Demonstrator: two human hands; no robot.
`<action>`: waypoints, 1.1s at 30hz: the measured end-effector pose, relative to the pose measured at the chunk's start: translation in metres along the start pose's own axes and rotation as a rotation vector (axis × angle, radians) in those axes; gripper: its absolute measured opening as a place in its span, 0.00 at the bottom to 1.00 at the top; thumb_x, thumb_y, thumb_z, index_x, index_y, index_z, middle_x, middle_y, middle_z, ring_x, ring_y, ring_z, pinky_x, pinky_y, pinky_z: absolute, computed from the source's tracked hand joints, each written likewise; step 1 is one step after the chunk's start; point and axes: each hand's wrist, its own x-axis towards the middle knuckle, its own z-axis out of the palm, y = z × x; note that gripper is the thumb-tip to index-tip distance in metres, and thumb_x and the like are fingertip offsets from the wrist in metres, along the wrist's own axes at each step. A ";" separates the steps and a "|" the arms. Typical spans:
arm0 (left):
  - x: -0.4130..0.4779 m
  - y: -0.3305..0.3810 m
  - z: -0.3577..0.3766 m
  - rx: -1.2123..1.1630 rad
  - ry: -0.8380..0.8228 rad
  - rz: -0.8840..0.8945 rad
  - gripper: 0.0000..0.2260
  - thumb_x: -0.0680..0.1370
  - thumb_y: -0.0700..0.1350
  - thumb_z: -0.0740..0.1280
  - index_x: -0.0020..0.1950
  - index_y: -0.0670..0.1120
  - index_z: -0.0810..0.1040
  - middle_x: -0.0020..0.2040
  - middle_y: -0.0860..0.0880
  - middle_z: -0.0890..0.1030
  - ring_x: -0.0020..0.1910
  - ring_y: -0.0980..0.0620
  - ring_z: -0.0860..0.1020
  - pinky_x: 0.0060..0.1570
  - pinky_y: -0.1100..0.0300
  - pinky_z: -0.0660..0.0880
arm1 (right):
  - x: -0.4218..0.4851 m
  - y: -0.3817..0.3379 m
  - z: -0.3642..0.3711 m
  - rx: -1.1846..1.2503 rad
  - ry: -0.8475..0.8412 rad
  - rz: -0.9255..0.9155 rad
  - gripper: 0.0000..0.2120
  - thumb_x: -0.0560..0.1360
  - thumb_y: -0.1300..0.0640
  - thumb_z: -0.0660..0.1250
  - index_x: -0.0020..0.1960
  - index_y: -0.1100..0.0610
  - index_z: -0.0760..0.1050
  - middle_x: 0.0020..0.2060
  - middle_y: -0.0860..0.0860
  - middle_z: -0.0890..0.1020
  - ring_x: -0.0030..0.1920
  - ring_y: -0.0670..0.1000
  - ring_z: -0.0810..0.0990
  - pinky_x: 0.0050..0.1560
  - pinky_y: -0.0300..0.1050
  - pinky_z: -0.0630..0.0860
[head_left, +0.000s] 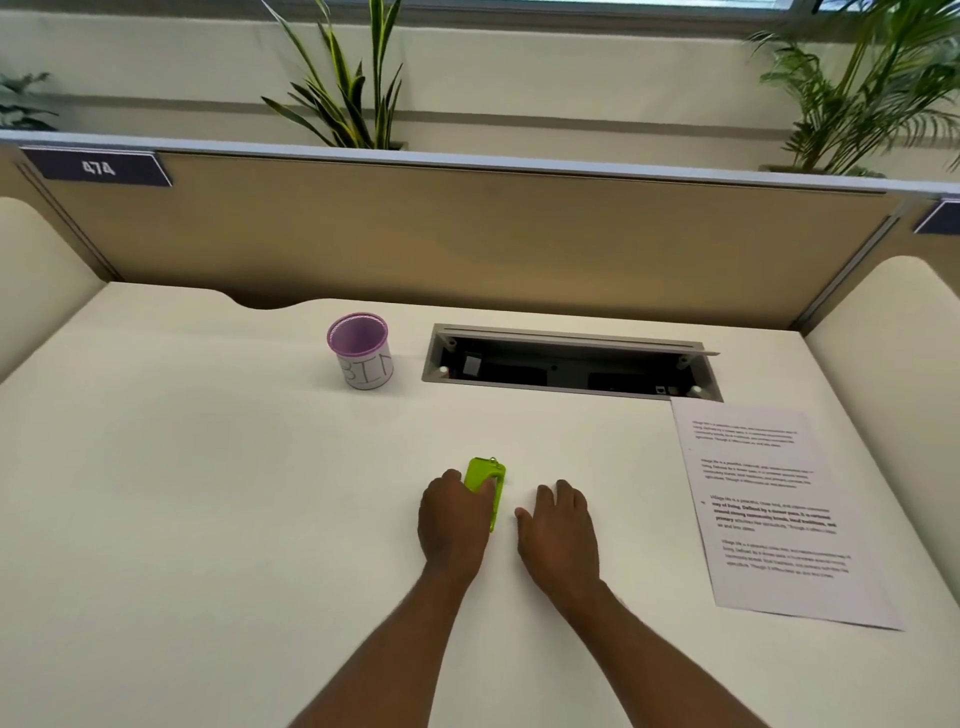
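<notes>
Middle front of the table (208, 493): left hand (452, 525) round the stapler (485, 475), right hand (558, 530) flat just to its right. Farther back, cup marked BIN (359, 351) left of the open cable hatch (571, 364). Printed sheet (779, 509) at right, far corner by the hatch. Partition (467, 234) behind, plants (343, 78) beyond.

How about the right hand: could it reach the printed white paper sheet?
Probably yes: the right hand lies flat, holding nothing, and only bare cream desk separates it from the printed white paper sheet.

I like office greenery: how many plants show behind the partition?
3: a snake plant in the middle, a palm at right, a leafy plant at far left. More may be hidden.
</notes>
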 end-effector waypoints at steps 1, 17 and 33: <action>0.001 0.001 0.000 0.016 -0.015 0.008 0.17 0.75 0.57 0.66 0.49 0.42 0.79 0.47 0.44 0.83 0.46 0.42 0.81 0.44 0.53 0.78 | 0.001 0.000 0.001 -0.015 -0.001 0.007 0.20 0.79 0.49 0.61 0.62 0.63 0.74 0.63 0.62 0.75 0.65 0.63 0.72 0.67 0.54 0.68; 0.004 0.002 0.004 -0.039 -0.017 -0.007 0.13 0.73 0.53 0.66 0.42 0.43 0.78 0.41 0.45 0.83 0.41 0.42 0.81 0.41 0.51 0.79 | 0.003 0.006 0.007 -0.047 0.029 0.002 0.20 0.78 0.52 0.65 0.63 0.65 0.75 0.63 0.65 0.76 0.64 0.67 0.73 0.67 0.57 0.70; 0.056 -0.068 -0.064 -0.060 0.176 -0.157 0.13 0.73 0.52 0.69 0.44 0.41 0.81 0.44 0.37 0.83 0.47 0.35 0.79 0.42 0.53 0.72 | 0.005 0.015 0.008 -0.005 0.022 -0.034 0.18 0.80 0.53 0.61 0.63 0.65 0.74 0.65 0.63 0.74 0.66 0.65 0.71 0.68 0.55 0.68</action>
